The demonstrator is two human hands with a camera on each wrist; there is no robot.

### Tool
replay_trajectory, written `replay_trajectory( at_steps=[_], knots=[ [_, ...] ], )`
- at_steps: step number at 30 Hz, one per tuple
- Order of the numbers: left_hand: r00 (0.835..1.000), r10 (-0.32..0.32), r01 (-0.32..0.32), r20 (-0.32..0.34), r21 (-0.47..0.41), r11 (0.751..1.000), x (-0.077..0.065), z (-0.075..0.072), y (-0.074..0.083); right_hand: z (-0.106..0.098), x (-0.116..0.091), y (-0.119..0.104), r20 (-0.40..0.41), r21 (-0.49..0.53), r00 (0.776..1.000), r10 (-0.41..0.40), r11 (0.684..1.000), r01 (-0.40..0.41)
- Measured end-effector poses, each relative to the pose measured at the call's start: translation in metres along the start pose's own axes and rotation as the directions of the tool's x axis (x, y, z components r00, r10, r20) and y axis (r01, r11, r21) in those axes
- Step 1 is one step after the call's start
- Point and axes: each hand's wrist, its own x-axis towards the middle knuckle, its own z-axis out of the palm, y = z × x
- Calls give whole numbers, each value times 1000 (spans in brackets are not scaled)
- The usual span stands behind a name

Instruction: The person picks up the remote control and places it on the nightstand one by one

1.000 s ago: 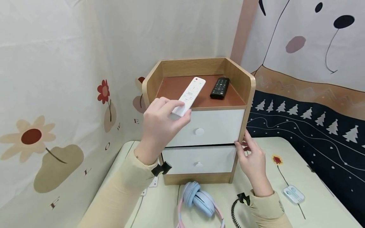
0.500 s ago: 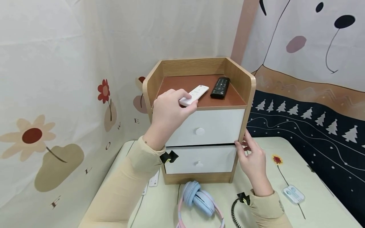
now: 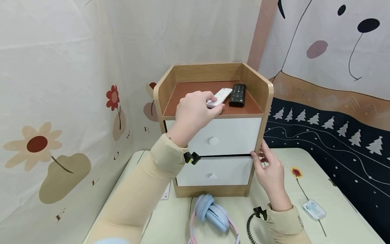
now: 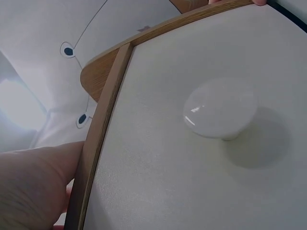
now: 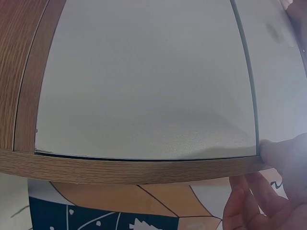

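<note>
In the head view my left hand (image 3: 195,110) pinches a white remote control (image 3: 222,95) by its near end, between thumb and fingers. The remote is over the brown top shelf of a small two-drawer cabinet (image 3: 210,73), its far end close beside a black remote control (image 3: 237,95). Whether it touches the shelf I cannot tell. My right hand (image 3: 270,173) holds the cabinet's right front edge, thumb at the front, fingers around the side; the right wrist view shows this grip too. The left wrist view has the upper drawer's round white knob (image 4: 220,108) and part of my left hand (image 4: 38,182).
Blue and pink headphones (image 3: 211,213) lie before the cabinet on the pale tabletop (image 3: 292,156). A clear case with earphones (image 3: 313,209) is at the right. A coiled black cable (image 3: 250,228) hangs by my right wrist. Printed curtains stand behind and left.
My left hand has moved right and forward with the white remote, lowering it from a raised tilt to a flatter position beside the black remote. My right hand stays in place.
</note>
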Motion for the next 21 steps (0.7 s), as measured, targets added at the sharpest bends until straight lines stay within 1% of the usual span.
replay_trajectory(
  at_steps=[6, 13, 21],
  knots=[
    [998, -12, 13, 58, -14, 1000, 6, -2, 6, -1, -1, 0, -2, 4, 1000, 3, 1000, -2],
    [993, 26, -23, 117, -25, 999, 12, -1, 3, -1, 0, 0, 2, -2, 1000, 1, 1000, -1],
    [990, 25, -21, 138, -29, 999, 11, 1, -5, 2, -1, 0, -1, -6, 1000, -4, 1000, 4]
  ],
)
